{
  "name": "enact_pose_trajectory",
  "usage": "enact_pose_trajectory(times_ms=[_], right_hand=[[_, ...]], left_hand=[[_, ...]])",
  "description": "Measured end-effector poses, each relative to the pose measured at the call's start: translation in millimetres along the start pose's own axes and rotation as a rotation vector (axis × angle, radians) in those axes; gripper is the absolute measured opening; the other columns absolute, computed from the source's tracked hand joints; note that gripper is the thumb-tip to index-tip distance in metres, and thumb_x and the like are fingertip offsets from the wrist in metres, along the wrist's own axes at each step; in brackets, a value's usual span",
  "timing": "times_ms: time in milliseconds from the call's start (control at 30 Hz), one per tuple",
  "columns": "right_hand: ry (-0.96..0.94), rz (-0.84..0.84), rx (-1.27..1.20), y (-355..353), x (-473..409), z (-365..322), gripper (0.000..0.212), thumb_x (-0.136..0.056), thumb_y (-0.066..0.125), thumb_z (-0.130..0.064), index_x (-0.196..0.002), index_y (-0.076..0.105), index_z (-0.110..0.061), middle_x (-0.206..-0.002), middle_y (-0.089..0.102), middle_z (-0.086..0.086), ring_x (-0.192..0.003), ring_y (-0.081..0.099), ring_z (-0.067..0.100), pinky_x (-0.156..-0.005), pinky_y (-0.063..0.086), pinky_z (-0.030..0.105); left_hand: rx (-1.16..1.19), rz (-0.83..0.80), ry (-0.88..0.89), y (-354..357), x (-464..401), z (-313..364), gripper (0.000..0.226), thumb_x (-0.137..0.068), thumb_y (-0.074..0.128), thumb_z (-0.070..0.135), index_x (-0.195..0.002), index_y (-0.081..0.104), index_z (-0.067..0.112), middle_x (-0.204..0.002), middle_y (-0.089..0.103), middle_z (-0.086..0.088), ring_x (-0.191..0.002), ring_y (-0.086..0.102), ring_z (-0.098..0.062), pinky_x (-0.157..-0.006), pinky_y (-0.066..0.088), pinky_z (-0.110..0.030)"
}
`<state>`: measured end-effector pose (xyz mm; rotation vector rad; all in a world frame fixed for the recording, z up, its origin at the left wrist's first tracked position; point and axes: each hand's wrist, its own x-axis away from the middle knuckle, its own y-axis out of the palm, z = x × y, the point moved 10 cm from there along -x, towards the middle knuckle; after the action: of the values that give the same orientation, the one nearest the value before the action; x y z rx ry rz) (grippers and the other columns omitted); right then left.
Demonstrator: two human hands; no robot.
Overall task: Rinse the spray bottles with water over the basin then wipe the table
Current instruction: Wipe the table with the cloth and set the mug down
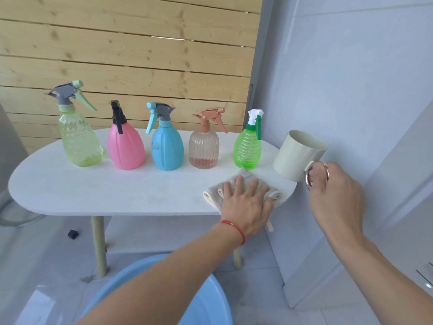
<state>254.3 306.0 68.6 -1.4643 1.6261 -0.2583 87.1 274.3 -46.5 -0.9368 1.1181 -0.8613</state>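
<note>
- Wood-slat wall (131, 50) at the back, pale wall to the right; white oval table (93, 186) in front w/ five spray bottles lined up left to right along its far side, all upright, none touching.
- Yellow-green bottle (79, 137): clear, bumpy sides, grey and mint trigger, a bit of liquid at the bottom. Tallest of the lot.
- Pink bottle (125, 148): opaque, black trigger, contents can't be seen.
- Blue bottle (166, 146): opaque, grey and light-blue trigger, contents can't be seen.
- Ribbed clear bottle (203, 148): peach trigger, pinkish liquid low down, approx. a quarter full.
- Green bottle (248, 148): see-through, ringed sides, white and green trigger; can't tell if anything's inside.
- Cream mug (297, 156): tilted, mouth facing up and away, held just past the table's right end; inside not visible.
- Right hand (332, 191) grasps the mug by its metal ring handle, fingers curled through it.
- Left hand (248, 202) lies flat, fingers spread, pressing a folded beige cloth (243, 181) on the table's near right part, just in front of the green bottle. Red string bracelet (234, 228) on that wrist.
- Blue basin (206, 303) on the floor below the table's near edge, partly hidden by the left arm; contents not visible.
</note>
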Motion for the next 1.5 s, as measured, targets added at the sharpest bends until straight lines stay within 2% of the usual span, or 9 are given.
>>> enact_pose_trajectory(times_ms=[100,233,433,667,967,1100,1167,1267,1500], right_hand=[[0.009,0.014,-0.010,-3,1,3,0.039,-0.105,0.033,-0.037,-0.091,0.060,-0.012,-0.078,0.060,0.010,-0.078,0.054,0.037,-0.065,0.037,0.041],[-0.018,-0.037,0.007,6,5,-4,0.036,-0.108,0.036,-0.034,-0.089,0.057,-0.012,-0.079,0.059,0.011,-0.079,0.055,0.039,-0.067,0.043,0.045],[-0.054,-0.124,0.057,30,10,-27,0.029,-0.107,0.042,-0.027,-0.082,0.047,-0.014,-0.074,0.042,0.004,-0.077,0.041,0.034,-0.065,0.031,0.041],[-0.212,-0.221,0.135,72,30,-77,0.037,-0.103,0.029,-0.037,-0.079,0.047,-0.016,-0.074,0.047,0.003,-0.073,0.043,0.033,-0.063,0.038,0.042],[-0.328,-0.347,0.125,126,61,-145,0.030,-0.105,0.041,-0.033,-0.080,0.048,-0.017,-0.078,0.052,0.007,-0.075,0.046,0.038,-0.066,0.042,0.043],[-0.423,-0.376,0.134,138,77,-167,0.024,-0.106,0.042,-0.034,-0.091,0.054,-0.020,-0.089,0.062,0.007,-0.079,0.055,0.040,-0.066,0.042,0.042],[-0.451,-0.385,0.160,143,80,-169,0.030,-0.106,0.038,-0.038,-0.094,0.056,-0.017,-0.097,0.067,0.008,-0.084,0.061,0.042,-0.068,0.046,0.044],[-0.428,-0.401,0.169,151,77,-161,0.028,-0.106,0.038,-0.037,-0.096,0.056,-0.017,-0.098,0.067,0.010,-0.086,0.060,0.042,-0.067,0.043,0.044],[-0.295,-0.420,0.101,154,52,-140,0.029,-0.108,0.035,-0.034,-0.095,0.054,-0.015,-0.084,0.052,0.006,-0.080,0.044,0.035,-0.068,0.036,0.042]], left_hand=[[-0.053,0.046,0.102,3,5,33,0.061,-0.107,0.002,0.045,-0.128,0.055,0.024,-0.137,0.053,-0.004,-0.128,0.043,-0.044,-0.096,0.034,-0.058],[-0.174,-0.034,0.360,30,-2,36,0.047,-0.103,0.037,0.033,-0.149,0.041,0.029,-0.150,0.046,-0.005,-0.134,0.043,-0.042,-0.099,0.038,-0.054],[-0.215,-0.054,0.349,19,15,-3,0.057,-0.105,0.035,0.050,-0.154,0.037,0.020,-0.151,0.043,-0.012,-0.134,0.041,-0.043,-0.101,0.040,-0.052],[-0.255,-0.102,0.375,-20,60,-93,0.059,-0.106,0.027,0.048,-0.153,0.037,0.014,-0.154,0.040,-0.017,-0.138,0.039,-0.043,-0.105,0.040,-0.053],[-0.293,-0.254,0.014,-93,136,-300,0.077,-0.101,-0.005,0.058,-0.160,0.027,0.020,-0.166,0.026,-0.008,-0.152,0.025,-0.032,-0.117,0.032,-0.049],[-0.329,-0.252,-0.142,-115,168,-370,0.055,-0.105,0.010,0.047,-0.146,0.036,0.020,-0.153,0.040,-0.015,-0.138,0.041,-0.040,-0.101,0.045,-0.054],[-0.363,-0.243,-0.286,-121,170,-390,0.055,-0.099,0.010,0.055,-0.136,0.036,0.024,-0.145,0.041,-0.016,-0.128,0.043,-0.041,-0.094,0.045,-0.052],[-0.293,-0.199,-0.600,-121,167,-404,0.081,-0.085,0.006,0.070,-0.150,0.027,0.026,-0.150,0.031,-0.010,-0.137,0.030,-0.038,-0.104,0.031,-0.056],[-0.354,-0.233,-0.522,-99,161,-368,0.062,-0.093,0.010,0.062,-0.152,0.007,0.042,-0.160,0.017,-0.001,-0.142,0.021,-0.039,-0.104,0.029,-0.057]])
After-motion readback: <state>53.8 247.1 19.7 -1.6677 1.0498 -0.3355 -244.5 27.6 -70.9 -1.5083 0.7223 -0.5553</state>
